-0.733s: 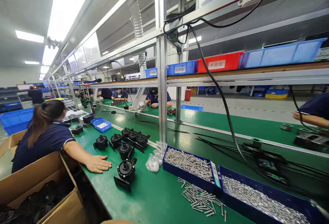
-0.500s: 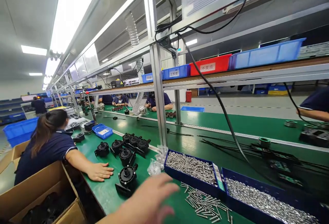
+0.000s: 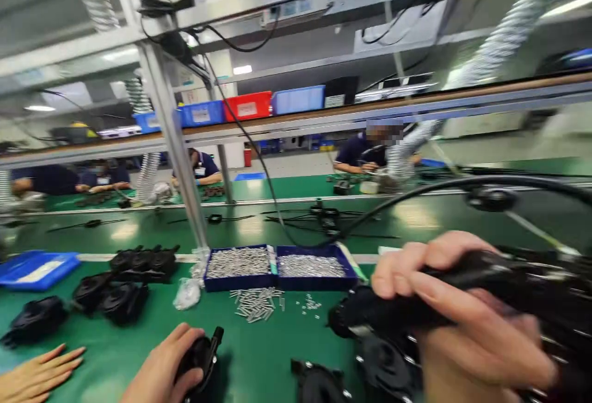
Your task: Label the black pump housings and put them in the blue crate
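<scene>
At the lower centre, my left hand [image 3: 161, 363] is closed around a round black plastic housing [image 3: 198, 360] with a short side spout, low over the green table. On the right, my right hand [image 3: 457, 310] wraps around a dark, elongated black part [image 3: 398, 310]; motion blur hides its exact kind. Below that hand lie more black housings [image 3: 321, 381], partly cut off by the lower edge. Between my hands, metal pins [image 3: 256, 304] lie loose in front of a blue bin of pins [image 3: 238, 264]. Small bright nuts [image 3: 309, 307] are scattered beside them.
A co-worker's hand [image 3: 41, 375] rests flat at lower left, near several black housings [image 3: 123, 295] and a blue tray [image 3: 39, 267]. A second bin [image 3: 314, 267] holds small metal pieces. A metal post [image 3: 173, 144] and a black cable [image 3: 416, 190] cross the bench.
The view has swung right. My left hand, earlier open and reaching, now grips a black housing. My right hand has come into view with a black part in it.
</scene>
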